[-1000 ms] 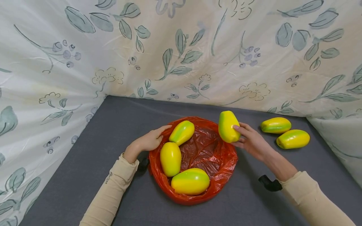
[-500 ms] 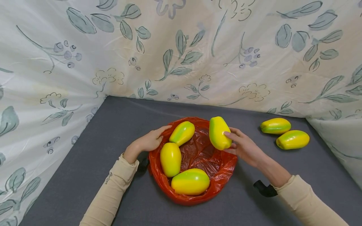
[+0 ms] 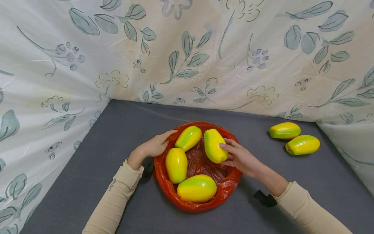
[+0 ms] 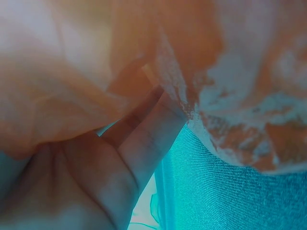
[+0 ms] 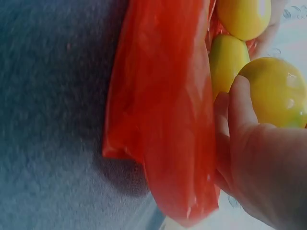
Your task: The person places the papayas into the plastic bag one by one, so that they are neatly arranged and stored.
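I'm watching the right hand [image 3: 242,159], curling wide round a glossy yellow-green oval fruit [image 3: 214,144], bringing it inward over the round-mouthed red plastic bag [image 3: 195,208], so it's nearing three matching fruits [image 3: 176,165]; the left hand [image 3: 155,145] is touching that bag, how closed I cannot tell

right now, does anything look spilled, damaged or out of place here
Nothing looks odd or damaged: three oval yellow-green fruits sit in the red plastic bag, the right hand holds a fourth at the opening, two lie on the dark grey tabletop.
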The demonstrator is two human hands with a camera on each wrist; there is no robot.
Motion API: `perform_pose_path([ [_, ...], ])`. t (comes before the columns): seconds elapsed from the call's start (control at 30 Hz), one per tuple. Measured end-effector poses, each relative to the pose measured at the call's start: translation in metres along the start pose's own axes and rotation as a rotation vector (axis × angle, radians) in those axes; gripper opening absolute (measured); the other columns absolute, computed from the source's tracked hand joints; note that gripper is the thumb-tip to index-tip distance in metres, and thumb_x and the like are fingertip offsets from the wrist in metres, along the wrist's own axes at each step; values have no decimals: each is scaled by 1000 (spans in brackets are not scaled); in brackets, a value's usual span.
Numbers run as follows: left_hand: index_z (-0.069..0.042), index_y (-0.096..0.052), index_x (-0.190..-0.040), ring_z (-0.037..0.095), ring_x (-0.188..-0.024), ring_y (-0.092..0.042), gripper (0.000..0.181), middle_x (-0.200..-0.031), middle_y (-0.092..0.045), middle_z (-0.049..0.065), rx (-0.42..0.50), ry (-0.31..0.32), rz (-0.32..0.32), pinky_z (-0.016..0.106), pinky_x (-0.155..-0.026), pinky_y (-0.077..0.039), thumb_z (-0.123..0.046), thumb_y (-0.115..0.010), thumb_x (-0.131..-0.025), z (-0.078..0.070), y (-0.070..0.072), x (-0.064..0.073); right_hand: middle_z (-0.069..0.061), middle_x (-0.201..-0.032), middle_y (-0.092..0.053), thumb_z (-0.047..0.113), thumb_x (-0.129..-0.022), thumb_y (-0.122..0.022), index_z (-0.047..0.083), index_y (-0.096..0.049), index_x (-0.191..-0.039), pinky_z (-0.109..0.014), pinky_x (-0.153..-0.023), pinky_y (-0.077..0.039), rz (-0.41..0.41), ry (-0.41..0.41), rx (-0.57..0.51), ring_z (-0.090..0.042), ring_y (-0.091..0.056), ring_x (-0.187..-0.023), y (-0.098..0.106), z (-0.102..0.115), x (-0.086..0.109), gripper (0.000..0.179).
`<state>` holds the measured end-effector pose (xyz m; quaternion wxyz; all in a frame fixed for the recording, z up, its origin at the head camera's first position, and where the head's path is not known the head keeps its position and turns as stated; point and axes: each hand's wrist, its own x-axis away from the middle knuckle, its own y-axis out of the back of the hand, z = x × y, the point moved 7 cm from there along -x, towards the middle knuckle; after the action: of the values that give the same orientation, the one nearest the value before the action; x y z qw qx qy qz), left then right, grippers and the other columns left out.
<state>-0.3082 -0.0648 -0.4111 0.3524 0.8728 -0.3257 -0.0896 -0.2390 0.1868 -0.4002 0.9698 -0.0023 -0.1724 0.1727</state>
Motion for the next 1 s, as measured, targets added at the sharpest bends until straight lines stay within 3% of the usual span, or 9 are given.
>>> perform_pose_path([
  [0.73,-7,-25,-151,31,-112,-49,52,-146,-35,21,-22,-6,-3,46,-101,-37,-2,-38,-100,1,0,0,-20,-128,-43,35,-98,-53,4,-13,-149,-43,-96,-43,15,-67,42,-24,-55,-104,-22,-20,-9,72],
  [1.0,-9,-24,-151,30,-115,-48,53,-147,-34,19,-14,9,7,45,-100,-38,-4,-37,-101,1,0,0,-20,-131,-40,33,-97,-55,3,-17,-147,-44,-96,-42,6,-80,69,-27,-52,-106,-26,-23,-10,70],
])
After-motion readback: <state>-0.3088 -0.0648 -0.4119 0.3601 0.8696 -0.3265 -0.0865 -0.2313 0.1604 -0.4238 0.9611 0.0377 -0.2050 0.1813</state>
